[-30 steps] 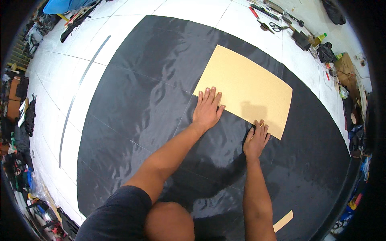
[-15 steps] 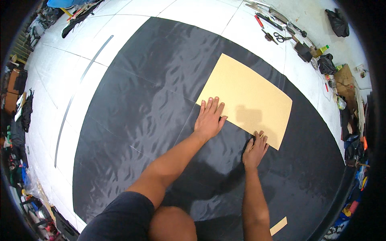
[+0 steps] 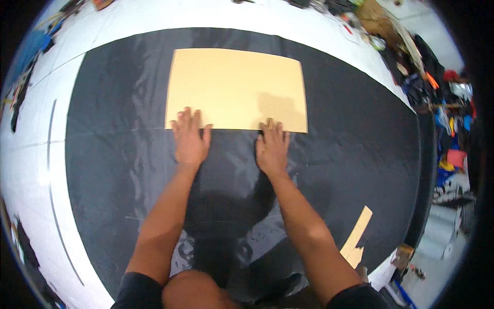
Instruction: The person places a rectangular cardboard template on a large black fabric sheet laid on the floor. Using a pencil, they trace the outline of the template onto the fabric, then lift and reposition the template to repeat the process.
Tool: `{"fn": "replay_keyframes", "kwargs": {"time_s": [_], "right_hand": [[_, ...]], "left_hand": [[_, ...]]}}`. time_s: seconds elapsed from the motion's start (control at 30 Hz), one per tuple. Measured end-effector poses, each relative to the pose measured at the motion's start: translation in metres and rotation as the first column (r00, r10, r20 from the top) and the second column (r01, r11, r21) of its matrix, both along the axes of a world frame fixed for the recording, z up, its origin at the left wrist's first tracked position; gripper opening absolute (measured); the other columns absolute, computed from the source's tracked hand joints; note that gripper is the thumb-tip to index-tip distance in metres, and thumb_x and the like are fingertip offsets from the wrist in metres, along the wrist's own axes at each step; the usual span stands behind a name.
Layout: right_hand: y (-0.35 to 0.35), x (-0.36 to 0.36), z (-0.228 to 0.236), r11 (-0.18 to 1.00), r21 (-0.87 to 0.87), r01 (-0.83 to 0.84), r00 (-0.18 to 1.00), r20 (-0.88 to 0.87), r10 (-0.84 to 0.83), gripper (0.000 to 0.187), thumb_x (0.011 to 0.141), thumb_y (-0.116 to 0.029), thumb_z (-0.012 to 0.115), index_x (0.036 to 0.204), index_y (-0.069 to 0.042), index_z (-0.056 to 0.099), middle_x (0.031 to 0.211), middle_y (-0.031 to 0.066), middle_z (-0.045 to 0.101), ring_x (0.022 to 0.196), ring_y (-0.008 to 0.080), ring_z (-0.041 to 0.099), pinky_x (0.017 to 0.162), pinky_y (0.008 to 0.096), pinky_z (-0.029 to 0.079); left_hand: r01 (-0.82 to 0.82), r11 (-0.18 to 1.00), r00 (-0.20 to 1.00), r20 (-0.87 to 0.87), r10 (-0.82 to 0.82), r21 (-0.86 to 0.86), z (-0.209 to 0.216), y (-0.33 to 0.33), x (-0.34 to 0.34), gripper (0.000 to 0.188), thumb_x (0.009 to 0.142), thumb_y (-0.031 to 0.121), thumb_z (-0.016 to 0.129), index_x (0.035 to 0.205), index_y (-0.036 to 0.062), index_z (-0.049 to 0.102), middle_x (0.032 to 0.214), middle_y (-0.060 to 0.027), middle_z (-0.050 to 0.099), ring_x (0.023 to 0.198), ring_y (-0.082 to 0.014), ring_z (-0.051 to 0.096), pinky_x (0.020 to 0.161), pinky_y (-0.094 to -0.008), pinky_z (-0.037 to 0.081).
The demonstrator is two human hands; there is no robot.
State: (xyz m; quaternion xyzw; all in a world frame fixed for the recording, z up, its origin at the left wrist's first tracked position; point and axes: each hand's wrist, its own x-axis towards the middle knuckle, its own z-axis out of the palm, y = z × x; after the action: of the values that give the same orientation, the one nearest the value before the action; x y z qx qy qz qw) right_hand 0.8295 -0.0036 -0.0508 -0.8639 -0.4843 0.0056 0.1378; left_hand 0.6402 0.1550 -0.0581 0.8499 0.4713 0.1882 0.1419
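Note:
A tan rectangular sheet point(image 3: 226, 82), like stiff card, lies flat on a large black sheet of smooth material point(image 3: 350, 165). My left hand point(image 3: 191, 141) is open, its fingers spread over the card's near edge towards the left corner. Towards the near right corner, my right hand point(image 3: 272, 147) rests with fingertips on the same edge. Something thin and yellowish, like a small stick, shows between its fingers; its exact kind is too blurred to tell. At the lower right, narrow tan strips point(image 3: 357, 229) lie on the black material beside my right forearm.
White floor point(image 3: 31, 170) surrounds the black material, with a long thin grey strip point(image 3: 50, 170) at the left. A rolled edge point(image 3: 424, 175) of black material runs along the right. Piled clutter point(image 3: 453, 144) lies beyond it, and brown cardboard point(image 3: 378, 23) at the far right.
My view has turned to the right, so the card now appears squarer and further left. Both hands stay on its near edge. More of the tan strips at the lower right has come into view.

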Motion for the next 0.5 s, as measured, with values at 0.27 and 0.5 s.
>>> {"fn": "replay_keyframes", "kwargs": {"time_s": [0.27,0.5], "right_hand": [[-0.0040,-0.0050,0.0027,0.999,0.013,0.032,0.998,-0.055,-0.031,0.045,0.103,-0.029,0.049,0.145,-0.014,0.051,0.160,0.0134,0.040,0.151,0.0377,0.030,0.124,0.0582,0.016],[-0.0015,-0.0075,0.0059,0.999,-0.028,0.032,0.995,-0.096,-0.035,0.044,0.104,-0.027,0.048,0.146,-0.015,0.048,0.162,0.0125,0.037,0.153,0.0374,0.026,0.125,0.0573,0.013]], "left_hand": [[0.030,0.999,0.995,-0.093,-0.029,0.010,-0.0009,-0.0010,-0.0022,0.059,0.104,0.043,0.053,0.149,0.0059,0.048,0.160,-0.0209,0.036,0.150,-0.0404,0.030,0.125,-0.0562,0.018],[0.032,0.999,0.995,-0.095,-0.031,0.013,0.0002,0.0008,-0.0036,0.058,0.104,0.043,0.053,0.148,0.0060,0.049,0.160,-0.0212,0.036,0.150,-0.0406,0.030,0.125,-0.0554,0.018]]}}
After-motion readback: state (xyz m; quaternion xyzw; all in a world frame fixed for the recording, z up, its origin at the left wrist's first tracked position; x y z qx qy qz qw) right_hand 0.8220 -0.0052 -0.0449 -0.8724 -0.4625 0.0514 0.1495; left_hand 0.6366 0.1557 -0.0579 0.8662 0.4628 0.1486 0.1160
